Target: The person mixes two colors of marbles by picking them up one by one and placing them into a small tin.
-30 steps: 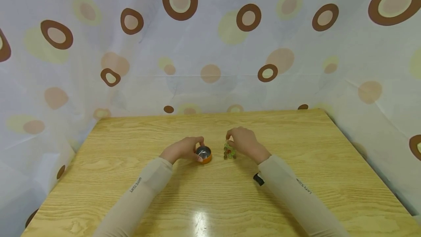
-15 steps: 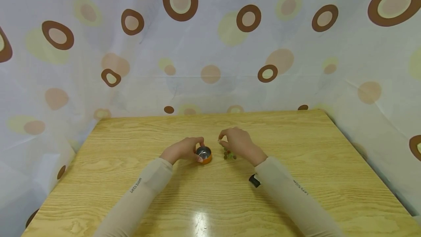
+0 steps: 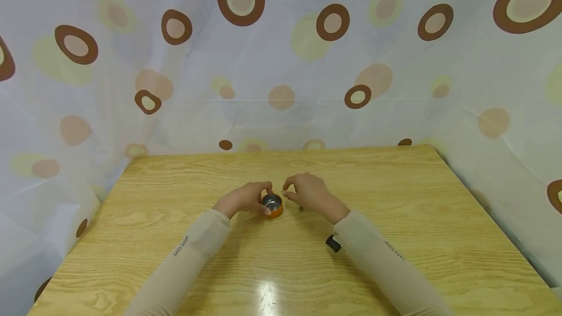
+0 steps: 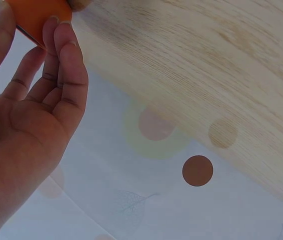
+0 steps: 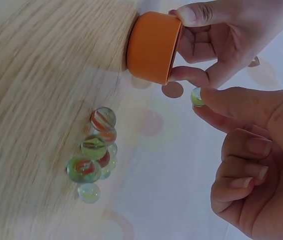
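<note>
A small orange cup (image 5: 153,47) with a metal inside stands on the table. My left hand (image 3: 246,199) grips its rim between thumb and fingers, as the left wrist view also shows on the cup's orange side (image 4: 41,17). Just right of the cup, my right hand (image 3: 311,191) pinches a clear green-tinted marble (image 5: 197,97) between thumb and index finger, above the table and apart from the cup. Several glass marbles (image 5: 84,169) with coloured swirls lie clustered on the wood. In the head view the right hand hides most of them.
The wooden table (image 3: 395,199) reaches back to a white spotted sheet (image 3: 281,62), which also hangs at both sides. A small black piece (image 3: 333,244) sits at the right sleeve and a bright reflection lies at the table's front.
My right hand has moved left from the marble cluster toward the cup, carrying a marble and covering more of the others. The left hand and the cup have stayed in place.
</note>
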`<state>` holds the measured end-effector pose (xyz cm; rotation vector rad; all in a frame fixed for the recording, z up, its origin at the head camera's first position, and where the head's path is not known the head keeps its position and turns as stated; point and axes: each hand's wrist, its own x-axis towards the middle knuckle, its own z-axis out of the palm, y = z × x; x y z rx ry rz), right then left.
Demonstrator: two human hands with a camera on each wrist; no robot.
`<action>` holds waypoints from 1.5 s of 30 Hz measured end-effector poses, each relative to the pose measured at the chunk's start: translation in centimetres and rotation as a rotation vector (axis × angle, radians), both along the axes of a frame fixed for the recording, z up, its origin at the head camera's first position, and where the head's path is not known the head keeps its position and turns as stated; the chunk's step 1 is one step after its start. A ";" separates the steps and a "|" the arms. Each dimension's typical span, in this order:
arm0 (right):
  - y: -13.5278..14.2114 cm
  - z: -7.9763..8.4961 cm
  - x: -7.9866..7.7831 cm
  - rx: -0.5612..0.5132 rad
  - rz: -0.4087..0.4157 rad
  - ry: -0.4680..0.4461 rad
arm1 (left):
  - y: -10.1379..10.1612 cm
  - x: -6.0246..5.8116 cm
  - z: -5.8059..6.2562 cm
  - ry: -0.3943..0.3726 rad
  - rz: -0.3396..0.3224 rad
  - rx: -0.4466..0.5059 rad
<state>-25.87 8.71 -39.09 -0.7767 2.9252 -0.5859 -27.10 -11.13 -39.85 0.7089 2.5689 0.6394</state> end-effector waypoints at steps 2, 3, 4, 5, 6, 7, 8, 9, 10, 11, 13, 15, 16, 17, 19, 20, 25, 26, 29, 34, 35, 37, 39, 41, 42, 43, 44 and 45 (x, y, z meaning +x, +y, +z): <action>-0.2 0.0 0.0 0.006 0.004 0.021 | 0.0 0.0 0.1 -0.001 -0.003 0.004; -0.3 0.0 0.0 0.010 0.007 0.026 | 0.0 0.0 0.2 -0.003 -0.005 0.005; -0.4 0.0 0.0 0.014 0.010 0.029 | 0.0 0.0 0.2 -0.008 -0.003 0.004; -0.5 0.0 0.0 0.015 0.011 0.028 | 0.0 0.0 0.3 -0.011 -0.002 0.005; -0.6 0.0 0.1 0.016 0.012 0.027 | 0.0 -0.1 0.3 -0.013 -0.001 0.004; -0.8 0.0 0.1 0.016 0.013 0.027 | 0.0 -0.1 0.3 -0.017 0.001 0.004; -0.9 -0.1 0.1 0.017 0.013 0.027 | 0.0 -0.1 0.3 -0.018 0.002 0.003; -1.0 -0.1 0.1 0.017 0.013 0.027 | 0.0 -0.1 0.3 -0.018 0.001 0.002; -1.1 -0.1 0.1 0.018 0.014 0.028 | 0.0 -0.1 0.3 -0.020 0.003 0.000; -1.2 -0.1 0.2 0.018 0.016 0.030 | 0.0 -0.1 0.3 -0.021 0.003 -0.002; -1.4 -0.3 0.2 0.018 0.021 0.035 | 0.0 0.0 0.2 -0.023 0.005 -0.002; -1.5 -0.4 0.2 0.012 0.027 0.035 | 0.0 0.0 0.2 -0.024 0.004 -0.003; -1.6 -0.4 0.2 0.009 0.029 0.035 | 0.1 0.0 0.2 -0.024 0.004 0.000; -1.6 -0.4 0.2 0.004 0.030 0.035 | 0.1 0.0 0.2 -0.023 0.003 0.002; -1.7 -0.3 0.2 -0.006 0.032 0.035 | 0.0 0.0 0.2 -0.021 0.001 0.007; -1.8 -0.3 0.2 -0.011 0.033 0.035 | 0.0 0.0 0.2 -0.019 -0.001 0.009; -2.0 -0.1 0.4 -0.016 0.046 0.011 | -0.1 -0.1 0.1 -0.012 -0.004 0.019; -2.0 -0.1 0.4 -0.015 0.046 0.006 | -0.1 -0.1 0.1 -0.010 -0.004 0.021; -2.1 -0.1 0.5 -0.017 0.038 0.009 | -0.1 -0.1 0.1 -0.008 -0.003 0.028; -1.9 -0.2 0.3 -0.008 0.017 0.016 | -0.1 -0.1 0.0 -0.016 0.007 0.028; -1.8 -0.2 0.3 -0.006 0.015 0.017 | -0.1 -0.1 0.0 -0.016 0.008 0.027; -1.7 -0.1 0.3 0.001 0.007 0.021 | -0.1 0.0 0.1 -0.015 0.011 0.023; -1.4 0.0 0.3 0.006 0.004 0.020 | -0.1 0.0 0.1 -0.008 0.010 0.019; -1.2 0.2 0.3 0.001 0.006 0.025 | -0.1 0.1 0.1 -0.002 0.005 0.015; -1.0 0.2 0.3 0.003 0.007 0.030 | -0.1 0.1 0.2 -0.001 0.004 0.013; -0.9 0.3 0.3 0.006 0.009 0.032 | 0.0 0.1 0.2 0.000 0.003 0.011; -0.8 0.4 0.3 0.008 0.010 0.038 | 0.0 0.1 0.2 0.002 0.001 0.011; -0.6 0.4 0.2 0.009 0.011 0.041 | 0.0 0.1 0.2 0.002 0.001 0.010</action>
